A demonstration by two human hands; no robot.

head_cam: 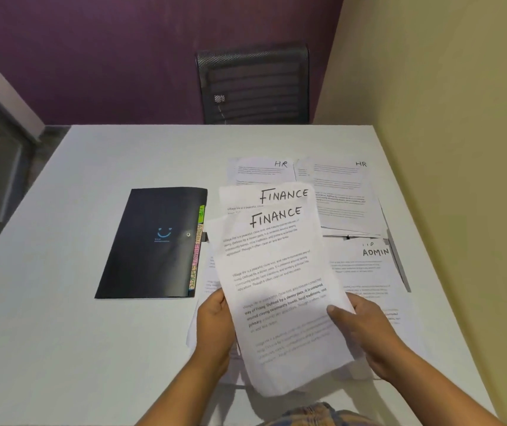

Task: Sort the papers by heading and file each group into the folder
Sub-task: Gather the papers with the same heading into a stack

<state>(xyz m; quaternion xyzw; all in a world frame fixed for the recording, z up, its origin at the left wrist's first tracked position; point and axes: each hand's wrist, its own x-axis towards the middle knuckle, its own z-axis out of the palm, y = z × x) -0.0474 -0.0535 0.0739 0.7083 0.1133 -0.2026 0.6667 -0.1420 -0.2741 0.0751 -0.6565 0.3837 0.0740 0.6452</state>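
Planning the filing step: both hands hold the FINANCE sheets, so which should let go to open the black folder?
Probably left. The left hand is nearer the closed folder; the right hand, farther away, can hold the FINANCE sheets alone.

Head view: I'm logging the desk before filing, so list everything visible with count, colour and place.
FINANCE papers: two headings visible, white, held above the table's middle
HR papers: two headings visible, white, far right
ADMIN paper: one, white, right, nearer than HR
folder: one, black, closed, left of the papers
table: one, white
chair: one, black, beyond the table
left hand: holds FINANCE papers' left edge
right hand: holds their right edge
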